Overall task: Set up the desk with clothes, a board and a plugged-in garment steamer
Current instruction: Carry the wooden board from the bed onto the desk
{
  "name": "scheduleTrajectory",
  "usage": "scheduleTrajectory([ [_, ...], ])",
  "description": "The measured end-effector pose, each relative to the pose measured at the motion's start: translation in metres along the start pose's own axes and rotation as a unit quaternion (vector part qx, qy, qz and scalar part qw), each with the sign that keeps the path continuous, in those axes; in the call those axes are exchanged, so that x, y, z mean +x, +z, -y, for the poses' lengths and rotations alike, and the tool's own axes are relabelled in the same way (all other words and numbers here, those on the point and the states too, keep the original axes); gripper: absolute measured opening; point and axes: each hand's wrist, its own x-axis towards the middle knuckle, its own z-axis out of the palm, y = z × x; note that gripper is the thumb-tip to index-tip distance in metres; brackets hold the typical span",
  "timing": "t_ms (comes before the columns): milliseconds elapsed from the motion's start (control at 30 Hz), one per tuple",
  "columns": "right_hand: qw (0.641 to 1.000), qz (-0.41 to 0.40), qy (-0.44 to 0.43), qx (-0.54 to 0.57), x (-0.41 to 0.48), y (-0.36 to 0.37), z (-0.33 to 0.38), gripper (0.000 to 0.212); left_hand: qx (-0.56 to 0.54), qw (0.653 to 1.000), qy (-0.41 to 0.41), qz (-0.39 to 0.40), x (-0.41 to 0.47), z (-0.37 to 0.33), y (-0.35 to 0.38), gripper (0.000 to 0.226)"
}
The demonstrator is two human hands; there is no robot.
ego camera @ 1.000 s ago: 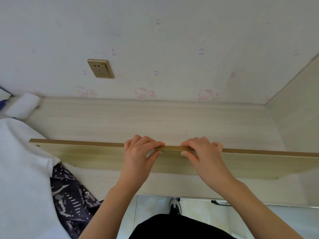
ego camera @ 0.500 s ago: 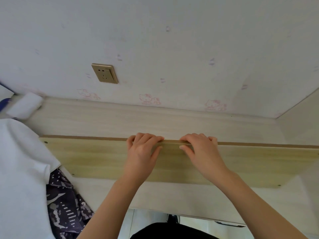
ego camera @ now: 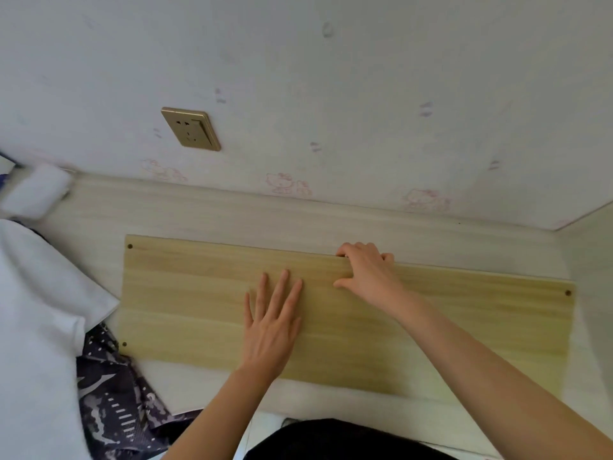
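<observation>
Head view. The left hand point(ego camera: 273, 323) lies palm down on the top face of the board point(ego camera: 182, 293) near its middle, fingers straight and slightly spread. The right hand point(ego camera: 368, 273) sits at 1 o'clock from the left one, the two hands apart. Its fingers are curled over the board's far long edge and its thumb rests on the top face, so it grips that edge.

The board lies flat on the bench point(ego camera: 232, 214) at the centre of the frame. Its long side runs from 9 o'clock toward 3 to 4 o'clock. Small holes point(ego camera: 130, 246) show at three of its corners. A strip of bench separates the far edge from the wall point(ego camera: 331, 78).

A white cloth point(ego camera: 33, 310) lies at 8 o'clock, just beside the board's left end; contact cannot be determined. A dark patterned garment point(ego camera: 112, 393) shows from under the cloth at 7 o'clock and reaches the board's near left corner. A brass-coloured socket point(ego camera: 190, 129) is on the wall at 11 o'clock.
</observation>
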Motion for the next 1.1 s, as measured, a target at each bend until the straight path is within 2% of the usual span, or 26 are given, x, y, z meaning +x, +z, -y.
scheduleTrajectory([
  [467,0.991,0.128,0.029,0.005,0.057,0.033,-0.013,0.06,-0.005,0.994,-0.084,0.066,-0.003,0.022,0.048,0.063],
  [733,0.99,0.142,0.025,-0.002,0.066,0.052,-0.013,0.062,-0.013,0.993,-0.091,0.073,-0.005,0.031,0.056,0.061],
  [933,0.993,0.112,-0.001,-0.028,0.065,0.055,-0.012,0.054,-0.005,0.993,-0.096,0.071,-0.005,0.032,0.057,0.061],
  [1100,0.993,0.107,0.011,-0.046,0.066,0.054,-0.006,0.051,-0.008,0.993,-0.098,0.072,-0.005,0.032,0.056,0.059],
])
